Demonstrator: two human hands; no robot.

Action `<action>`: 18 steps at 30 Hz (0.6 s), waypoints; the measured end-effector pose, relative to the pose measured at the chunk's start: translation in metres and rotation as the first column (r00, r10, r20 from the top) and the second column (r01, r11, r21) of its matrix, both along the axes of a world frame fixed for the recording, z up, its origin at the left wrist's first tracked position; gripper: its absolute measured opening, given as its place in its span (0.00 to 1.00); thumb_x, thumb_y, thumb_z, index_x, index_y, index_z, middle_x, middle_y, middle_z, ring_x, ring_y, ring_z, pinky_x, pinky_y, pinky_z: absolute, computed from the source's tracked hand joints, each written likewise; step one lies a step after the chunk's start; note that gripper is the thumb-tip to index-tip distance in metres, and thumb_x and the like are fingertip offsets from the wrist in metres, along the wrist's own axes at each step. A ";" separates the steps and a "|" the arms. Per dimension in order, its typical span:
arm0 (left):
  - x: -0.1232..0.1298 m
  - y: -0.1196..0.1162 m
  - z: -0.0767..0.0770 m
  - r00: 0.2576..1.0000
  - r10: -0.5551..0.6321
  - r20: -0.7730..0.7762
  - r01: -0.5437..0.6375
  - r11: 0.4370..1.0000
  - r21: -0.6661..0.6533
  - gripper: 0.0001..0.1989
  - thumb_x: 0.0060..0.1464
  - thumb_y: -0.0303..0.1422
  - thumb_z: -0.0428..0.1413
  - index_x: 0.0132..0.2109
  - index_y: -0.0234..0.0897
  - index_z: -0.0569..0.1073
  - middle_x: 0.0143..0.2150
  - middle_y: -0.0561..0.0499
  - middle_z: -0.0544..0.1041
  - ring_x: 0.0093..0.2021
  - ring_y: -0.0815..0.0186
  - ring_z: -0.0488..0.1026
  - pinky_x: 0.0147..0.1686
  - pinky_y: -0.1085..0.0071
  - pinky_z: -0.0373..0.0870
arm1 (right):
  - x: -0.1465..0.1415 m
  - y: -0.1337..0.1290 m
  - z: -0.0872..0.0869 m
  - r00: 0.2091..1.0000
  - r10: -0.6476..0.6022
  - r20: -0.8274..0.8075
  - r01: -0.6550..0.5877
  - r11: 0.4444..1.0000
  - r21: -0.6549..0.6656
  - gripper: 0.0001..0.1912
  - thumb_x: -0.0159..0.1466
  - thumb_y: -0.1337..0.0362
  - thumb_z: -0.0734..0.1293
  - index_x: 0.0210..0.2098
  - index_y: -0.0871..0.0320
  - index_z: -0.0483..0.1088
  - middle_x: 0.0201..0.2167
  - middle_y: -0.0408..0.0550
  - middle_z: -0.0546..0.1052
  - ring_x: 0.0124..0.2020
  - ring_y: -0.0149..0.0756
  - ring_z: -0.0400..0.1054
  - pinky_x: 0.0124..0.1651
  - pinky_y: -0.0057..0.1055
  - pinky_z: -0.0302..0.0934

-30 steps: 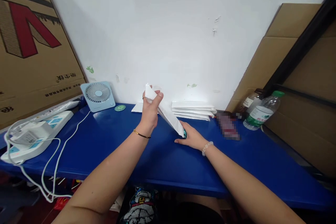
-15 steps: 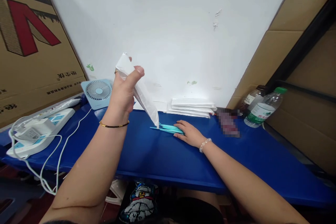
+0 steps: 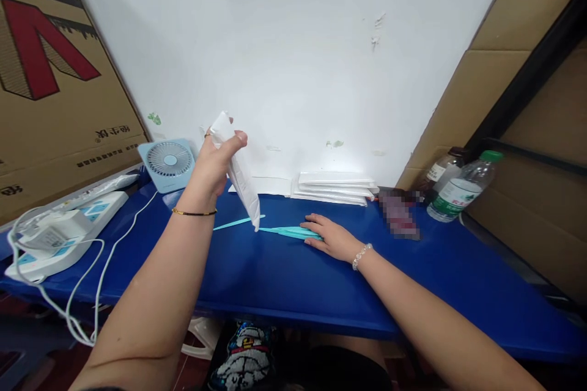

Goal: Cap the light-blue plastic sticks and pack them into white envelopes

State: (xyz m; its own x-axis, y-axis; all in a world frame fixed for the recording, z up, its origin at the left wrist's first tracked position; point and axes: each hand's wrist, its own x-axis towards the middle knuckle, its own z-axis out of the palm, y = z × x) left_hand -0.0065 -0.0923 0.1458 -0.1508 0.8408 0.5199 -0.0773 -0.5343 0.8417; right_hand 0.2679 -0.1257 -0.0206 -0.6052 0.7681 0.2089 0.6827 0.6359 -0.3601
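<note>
My left hand (image 3: 220, 156) is wrapped round a long white packet (image 3: 244, 186), which slants down so its lower tip is close to the blue table (image 3: 284, 281). My right hand (image 3: 334, 237) lies on a bunch of thin turquoise strips (image 3: 293, 231), its fingers spread over their right end. Another turquoise strip (image 3: 233, 223) lies apart on the left, partly behind the packet and my left arm. Behind my right hand, against the wall, is a stack of white packets (image 3: 337, 186), with a flat white piece (image 3: 270, 186) beside it.
A light blue fan (image 3: 169, 162) and a white power strip (image 3: 101, 211) with cables are on the left. On the right stand a green-capped bottle (image 3: 463, 192), a dark bottle (image 3: 440, 174) and a blurred item (image 3: 398, 214). Cardboard (image 3: 68, 122) flanks the table.
My left hand and its packet have moved left and slightly down. One turquoise strip now lies apart to the left of the bunch. My right hand has barely moved.
</note>
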 end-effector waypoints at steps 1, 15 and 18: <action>0.004 0.002 0.001 1.000 0.011 0.015 -0.011 1.000 0.021 0.30 0.43 0.36 0.62 0.54 0.38 0.64 0.44 0.47 0.72 0.46 0.59 0.71 0.50 0.60 0.65 | 0.000 -0.001 0.000 1.000 0.005 0.003 -0.005 1.000 -0.006 0.26 0.65 0.49 0.57 0.59 0.50 0.62 0.62 0.51 0.61 0.64 0.48 0.51 0.61 0.46 0.54; 0.019 0.060 -0.080 0.201 -0.107 -0.974 0.044 0.994 -0.101 0.42 0.30 0.39 0.66 0.57 0.39 0.66 0.53 0.39 0.70 0.54 0.47 0.66 0.55 0.58 0.56 | -0.014 -0.013 0.006 0.994 0.109 -0.011 -0.110 0.994 -0.025 0.26 0.65 0.51 0.59 0.60 0.51 0.61 0.63 0.51 0.59 0.64 0.47 0.49 0.62 0.44 0.54; -0.003 0.060 -0.097 0.200 -0.133 -0.971 0.015 0.991 -0.133 0.50 0.23 0.42 0.68 0.59 0.39 0.63 0.59 0.38 0.65 0.59 0.47 0.60 0.55 0.62 0.56 | -0.013 -0.013 0.007 0.995 0.100 -0.014 -0.101 0.994 -0.036 0.26 0.65 0.50 0.59 0.60 0.50 0.61 0.63 0.51 0.59 0.64 0.47 0.50 0.62 0.44 0.53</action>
